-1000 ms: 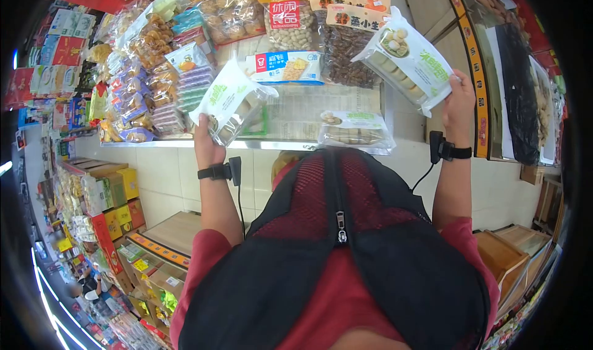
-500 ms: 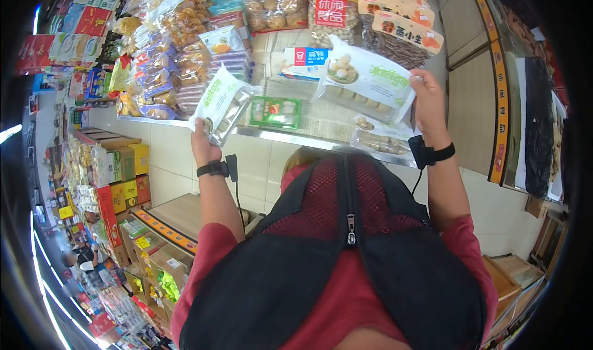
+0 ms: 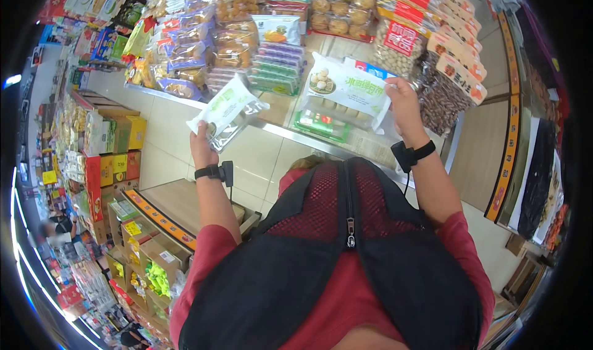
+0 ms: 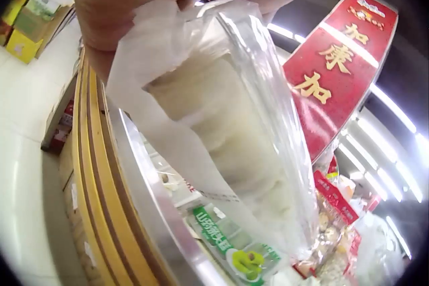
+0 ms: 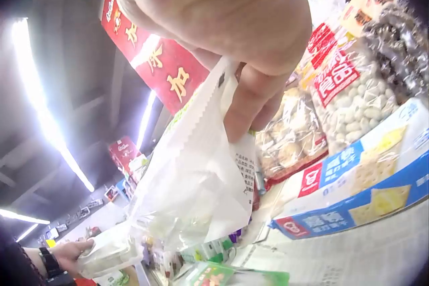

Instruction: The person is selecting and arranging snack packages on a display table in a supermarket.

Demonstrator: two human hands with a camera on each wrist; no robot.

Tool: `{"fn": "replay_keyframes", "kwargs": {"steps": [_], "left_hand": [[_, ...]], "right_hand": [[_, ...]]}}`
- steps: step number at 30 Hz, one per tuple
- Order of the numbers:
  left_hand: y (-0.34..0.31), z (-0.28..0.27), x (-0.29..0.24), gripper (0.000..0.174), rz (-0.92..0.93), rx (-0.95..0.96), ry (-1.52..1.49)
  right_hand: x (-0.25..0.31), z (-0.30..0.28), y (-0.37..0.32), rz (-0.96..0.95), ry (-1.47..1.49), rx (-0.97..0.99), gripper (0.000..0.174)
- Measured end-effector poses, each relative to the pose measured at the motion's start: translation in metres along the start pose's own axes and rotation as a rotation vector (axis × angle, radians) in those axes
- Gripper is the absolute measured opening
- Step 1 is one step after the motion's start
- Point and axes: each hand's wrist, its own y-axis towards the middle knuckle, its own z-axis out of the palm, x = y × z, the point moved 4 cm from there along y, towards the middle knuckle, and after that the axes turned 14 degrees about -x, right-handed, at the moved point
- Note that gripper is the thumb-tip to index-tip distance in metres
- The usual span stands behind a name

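Note:
My left hand pinches the lower left end of a white and clear packet, held tilted in front of the display's metal edge. In the left wrist view, pale pieces show through that packet's clear side. My right hand pinches the right end of a similar packet with green lettering, above the display. Under it lies a green box, partly covered. The right wrist view has the fingers gripping the white packet's edge, a blue and white cracker pack beside it.
Bagged snacks fill the display's left and back, with peanuts and dark snacks at the right. A metal rim edges its front. A wooden-topped shelf stands at the lower left.
The view has shifted, so the display appears farther right. My right hand's packet has moved left, from beside the dark snacks to above the green box, closer to the left packet. Both hands keep their holds.

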Motion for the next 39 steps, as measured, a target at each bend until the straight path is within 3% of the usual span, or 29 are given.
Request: {"fn": "replay_keyframes", "kwargs": {"steps": [2,7,15,16,18,20,23,26,27,31,37,39], "left_hand": [[0.02,0.006,0.001,0.043,0.024,0.131,0.12],[0.05,0.065,0.006,0.042,0.053,0.397,0.269],[0.078,0.137,0.034,0.043,-0.026,0.655,0.473],[0.081,0.137,0.04,0.043,-0.027,0.663,0.476],[0.085,0.136,0.051,0.047,0.183,0.682,0.727],[0.078,0.135,0.055,0.053,0.214,0.645,0.694],[0.063,0.127,0.04,0.057,0.509,0.432,0.755],[0.06,0.111,0.022,0.055,0.625,0.345,0.807],[0.058,0.105,0.022,0.049,0.367,0.388,0.713],[0.05,0.09,0.025,0.043,0.152,0.402,0.464],[0.037,0.084,0.036,0.049,0.14,0.429,0.48],[0.032,0.092,0.032,0.054,0.01,0.463,0.417]], "right_hand": [[0.005,0.025,-0.003,0.012,-0.077,0.015,0.014],[0.017,0.066,-0.01,0.041,0.117,-0.046,0.014],[0.013,0.067,-0.015,0.034,0.039,-0.126,0.013],[0.012,0.069,-0.017,0.038,0.009,-0.125,0.013],[0.012,0.075,-0.021,0.039,0.027,-0.132,0.013],[0.012,0.084,-0.024,0.038,0.046,-0.133,0.013],[0.005,0.101,-0.022,0.01,0.022,-0.091,0.013],[0.003,0.127,-0.025,-0.038,-0.048,-0.043,0.014],[0.001,0.137,-0.025,-0.055,-0.081,-0.024,0.014],[-0.007,0.176,-0.027,-0.092,-0.15,0.039,0.016],[-0.001,0.203,-0.021,-0.059,-0.164,0.054,0.018],[-0.013,0.205,-0.006,0.086,0.089,-0.006,0.017]]}}
